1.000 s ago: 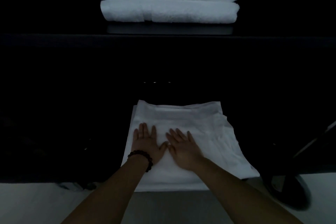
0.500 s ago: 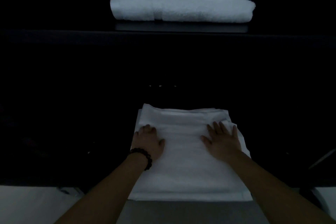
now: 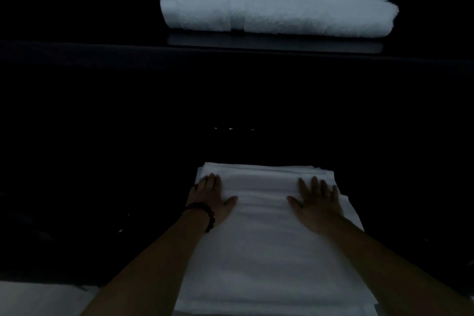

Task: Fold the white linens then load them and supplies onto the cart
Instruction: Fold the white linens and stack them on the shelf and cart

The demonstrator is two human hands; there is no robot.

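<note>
A folded white linen (image 3: 266, 233) lies flat on a dark surface in front of me. My left hand (image 3: 211, 196), with a dark bead bracelet at the wrist, rests palm down on the linen's left side near its far corner. Flat on the right side, fingers straight and spread, lies my right hand (image 3: 316, 201). Both hands press on the cloth and hold nothing. Two thick folded white towels (image 3: 279, 0) lie stacked on a dark shelf at the top of the view.
The scene is very dark. A dark ledge (image 3: 102, 56) runs across below the towel stack. A pale surface (image 3: 38, 297) shows at the lower left corner. Little else can be made out.
My hands have slid apart from the middle of the linen to its left and right sides. The linen now lies squarer, its loose right flap gone from view.
</note>
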